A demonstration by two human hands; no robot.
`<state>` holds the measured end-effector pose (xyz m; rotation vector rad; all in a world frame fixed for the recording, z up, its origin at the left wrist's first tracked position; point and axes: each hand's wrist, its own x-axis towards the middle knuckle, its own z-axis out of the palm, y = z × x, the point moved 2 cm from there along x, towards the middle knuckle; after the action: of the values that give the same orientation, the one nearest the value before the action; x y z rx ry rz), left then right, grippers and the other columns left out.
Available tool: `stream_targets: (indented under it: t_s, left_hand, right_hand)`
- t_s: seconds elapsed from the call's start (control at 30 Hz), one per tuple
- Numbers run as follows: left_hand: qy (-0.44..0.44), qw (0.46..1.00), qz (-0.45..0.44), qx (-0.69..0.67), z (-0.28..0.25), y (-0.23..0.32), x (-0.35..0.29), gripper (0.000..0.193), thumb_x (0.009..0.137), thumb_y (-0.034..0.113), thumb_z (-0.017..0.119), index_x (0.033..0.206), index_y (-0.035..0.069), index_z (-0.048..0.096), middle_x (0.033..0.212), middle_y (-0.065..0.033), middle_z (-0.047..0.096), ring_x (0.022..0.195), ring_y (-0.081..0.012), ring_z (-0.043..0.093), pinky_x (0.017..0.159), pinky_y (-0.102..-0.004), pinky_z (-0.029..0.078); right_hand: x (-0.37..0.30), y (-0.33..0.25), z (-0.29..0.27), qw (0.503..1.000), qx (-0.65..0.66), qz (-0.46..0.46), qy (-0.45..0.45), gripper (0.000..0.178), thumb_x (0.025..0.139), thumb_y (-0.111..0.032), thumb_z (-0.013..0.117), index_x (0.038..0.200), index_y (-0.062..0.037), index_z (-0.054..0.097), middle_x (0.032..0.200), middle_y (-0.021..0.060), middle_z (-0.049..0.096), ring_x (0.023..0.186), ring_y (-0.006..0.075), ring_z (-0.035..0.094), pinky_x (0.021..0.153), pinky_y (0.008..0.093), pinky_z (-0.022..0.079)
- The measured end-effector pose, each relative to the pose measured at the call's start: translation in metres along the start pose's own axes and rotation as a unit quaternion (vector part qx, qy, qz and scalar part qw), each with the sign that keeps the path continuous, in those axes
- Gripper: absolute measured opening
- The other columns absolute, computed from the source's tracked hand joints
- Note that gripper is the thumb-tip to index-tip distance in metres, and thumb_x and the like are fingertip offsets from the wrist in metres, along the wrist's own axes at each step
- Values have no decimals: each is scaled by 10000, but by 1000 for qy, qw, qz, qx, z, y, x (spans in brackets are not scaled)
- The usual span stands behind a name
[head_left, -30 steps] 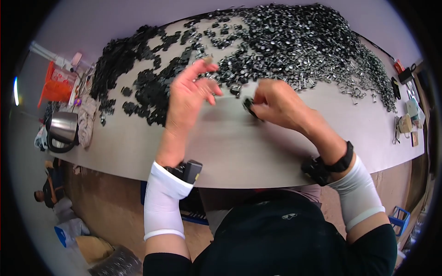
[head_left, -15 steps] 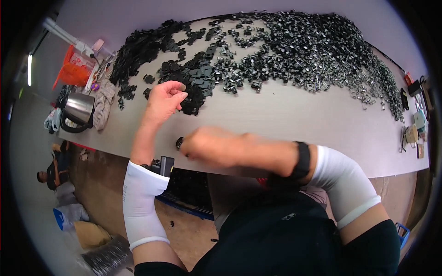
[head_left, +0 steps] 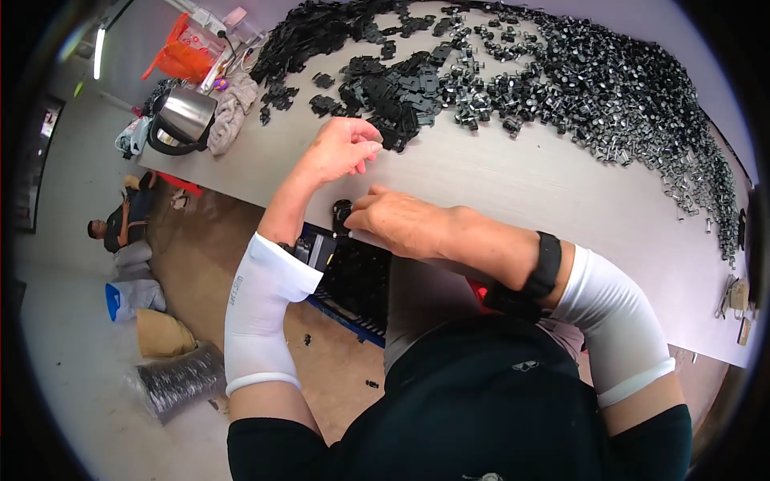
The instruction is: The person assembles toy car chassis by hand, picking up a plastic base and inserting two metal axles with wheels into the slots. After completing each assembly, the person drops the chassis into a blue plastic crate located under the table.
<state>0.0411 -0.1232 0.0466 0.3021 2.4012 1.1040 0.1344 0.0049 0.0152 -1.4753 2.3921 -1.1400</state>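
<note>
My right hand [head_left: 397,220] is closed on a small black part [head_left: 342,215] at the table's front edge, just above a blue crate [head_left: 345,317] of black pieces. Beyond it, my left hand [head_left: 341,151] hovers over the table with thumb and fingers drawn together; whatever they hold, if anything, is hidden. Close past its fingertips lies a heap of flat black plates [head_left: 393,92]. Farther right, a big pile of small black-and-silver metal fittings [head_left: 597,96] spreads along the table's back and right side.
To the left on the table [head_left: 481,172] stand a steel kettle [head_left: 186,116], a crumpled cloth [head_left: 233,112] and an orange bag [head_left: 180,56]. Keys [head_left: 734,297] lie near the right edge. On the floor are wrapped bundles [head_left: 180,381]; a person [head_left: 124,216] sits at far left.
The view has shifted, so the table contents sit farther right and higher. My right hand, blurred before, now shows sharply with the black part at the table edge. My left hand stays drawn together.
</note>
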Motion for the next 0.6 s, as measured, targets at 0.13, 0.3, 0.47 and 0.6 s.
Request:
stream_targets:
  t_s: [0.13,0.3,0.47,0.6]
  left_hand:
    - [27,999,-5,17,-11,-17,-11,273,851,103,594,1080,-44,563,776,-83,616,581,-111,566,494,-219,451]
    - [-64,990,-114,-54,-15,-27,-22,218,855,126,612,997,-26,548,715,-108,611,537,-160,595,468,-255,481]
    - [-38,999,2,-10,12,14,14,143,849,75,602,943,-31,580,712,-91,607,550,-152,597,488,-254,498]
    - [259,939,223,23,7,62,61,215,811,84,646,1001,-10,611,828,-94,622,734,-191,617,661,-278,504]
  right_hand:
    - [-11,21,-20,997,56,-20,50,434,664,113,572,1092,36,575,1004,195,598,899,319,613,777,385,499]
    - [-71,44,-92,982,62,155,87,235,794,-27,582,1016,40,622,934,203,653,878,308,643,776,362,506]
    - [-125,72,-124,965,119,212,102,286,800,-102,627,1054,30,619,929,148,671,855,174,632,769,294,502]
    - [-124,89,-111,969,174,135,114,292,783,-102,657,1047,15,612,903,118,664,829,172,623,746,304,498]
